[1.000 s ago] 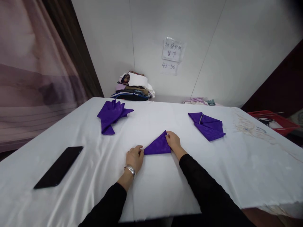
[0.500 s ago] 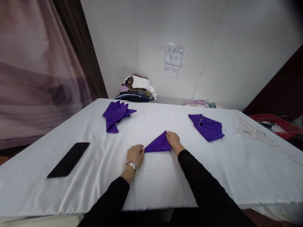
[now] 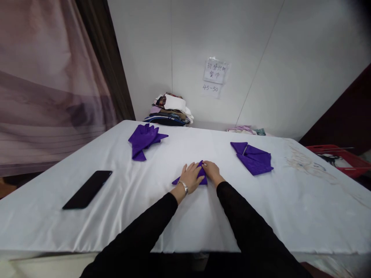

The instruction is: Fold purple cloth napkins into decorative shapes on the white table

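In front of me a purple napkin (image 3: 204, 180) lies folded into a small triangle. My left hand (image 3: 189, 178), with a silver bracelet at the wrist, rests flat across its middle with the fingers spread, covering much of it. At the upper right corner my right hand (image 3: 212, 170) pinches the cloth between thumb and fingers. Farther off to the left lies a folded purple napkin (image 3: 145, 139) with fanned pleats and a pointed end. Another folded purple napkin (image 3: 256, 159) is on the right, with a thin slim object near its narrow part.
A black phone or tablet (image 3: 87, 190) lies at the left on the white tablecloth (image 3: 121, 216). Stacked clothes (image 3: 171, 110) sit beyond the far edge, near more cloth (image 3: 245, 130). Handwritten papers (image 3: 215, 72) hang on the wall. A red basket (image 3: 344, 164) stands at the right.
My left hand has moved right, from the left tip of the triangle onto its middle, and its fingers have spread. My right hand stays at the upper corner. The view has shifted slightly.
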Motion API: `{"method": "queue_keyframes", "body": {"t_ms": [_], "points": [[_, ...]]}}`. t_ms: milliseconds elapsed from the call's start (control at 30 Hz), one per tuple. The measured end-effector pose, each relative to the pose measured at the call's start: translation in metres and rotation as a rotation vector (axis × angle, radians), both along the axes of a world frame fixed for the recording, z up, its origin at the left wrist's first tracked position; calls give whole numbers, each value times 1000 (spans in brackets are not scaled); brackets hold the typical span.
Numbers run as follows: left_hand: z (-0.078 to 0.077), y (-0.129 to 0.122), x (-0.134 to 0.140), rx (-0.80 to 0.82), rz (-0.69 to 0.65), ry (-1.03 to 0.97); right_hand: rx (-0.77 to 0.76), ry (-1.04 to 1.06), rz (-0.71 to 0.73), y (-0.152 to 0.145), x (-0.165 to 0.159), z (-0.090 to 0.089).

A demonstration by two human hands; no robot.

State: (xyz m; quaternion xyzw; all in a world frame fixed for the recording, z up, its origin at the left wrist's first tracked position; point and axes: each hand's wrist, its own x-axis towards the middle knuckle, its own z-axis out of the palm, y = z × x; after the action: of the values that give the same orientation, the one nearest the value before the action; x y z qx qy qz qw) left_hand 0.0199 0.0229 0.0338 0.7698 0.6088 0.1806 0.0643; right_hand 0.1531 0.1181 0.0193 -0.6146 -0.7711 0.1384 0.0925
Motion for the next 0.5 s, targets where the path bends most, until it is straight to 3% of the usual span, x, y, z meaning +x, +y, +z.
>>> {"method": "queue_keyframes", "body": {"t_ms": [100,200,300,367,433,500], "points": [[-17,5,7,-149,-26,95,5,-7,12,1,0,0],[-31,6,5,-162,-12,121,3,-5,17,2,2,2],[-35,5,2,-155,-14,125,15,1,-5,-2,1,7],[-34,5,3,-152,-12,127,100,30,12,-11,-4,10],[-34,5,4,-142,-20,135,204,78,144,-24,-13,11],[-34,5,5,-111,-40,155,214,116,348,-36,-22,9]]}}
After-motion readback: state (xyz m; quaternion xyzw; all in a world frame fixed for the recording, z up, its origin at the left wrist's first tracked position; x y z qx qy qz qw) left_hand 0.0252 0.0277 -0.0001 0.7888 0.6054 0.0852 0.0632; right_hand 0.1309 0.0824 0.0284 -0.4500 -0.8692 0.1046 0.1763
